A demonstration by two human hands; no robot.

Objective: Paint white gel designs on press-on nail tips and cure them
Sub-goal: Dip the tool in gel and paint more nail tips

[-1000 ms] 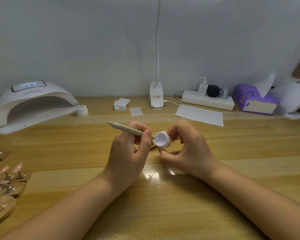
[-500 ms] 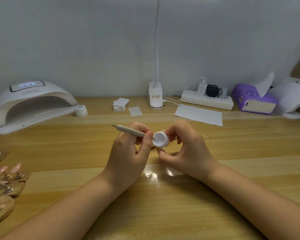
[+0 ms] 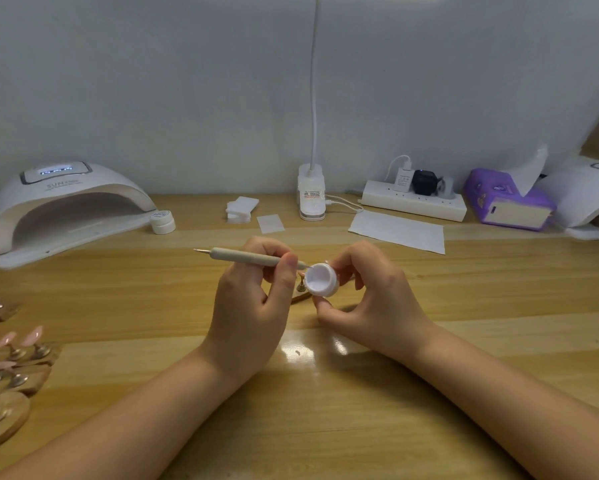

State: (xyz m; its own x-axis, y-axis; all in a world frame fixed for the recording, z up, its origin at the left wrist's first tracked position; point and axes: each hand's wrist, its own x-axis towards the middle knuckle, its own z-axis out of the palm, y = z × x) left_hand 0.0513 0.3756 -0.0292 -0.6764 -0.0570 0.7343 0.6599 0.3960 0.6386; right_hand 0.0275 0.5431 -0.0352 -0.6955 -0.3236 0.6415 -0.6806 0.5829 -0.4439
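Left hand (image 3: 253,306) pinches beige nail pen (image 3: 244,257) near its working end, tip right at rim of gel pot (image 3: 322,280); can't quite tell if it's touching gel. Right hand (image 3: 370,296) grips small white pot between thumb and fingers, opening tilted toward camera, held above table (image 3: 429,393). Nail tip stand (image 3: 301,289) peeks out just behind pot. Pink nail tips on stands (image 3: 11,362) sit far left. Curing lamp (image 3: 62,209) back left, display lit, second little white jar (image 3: 162,221) beside it.
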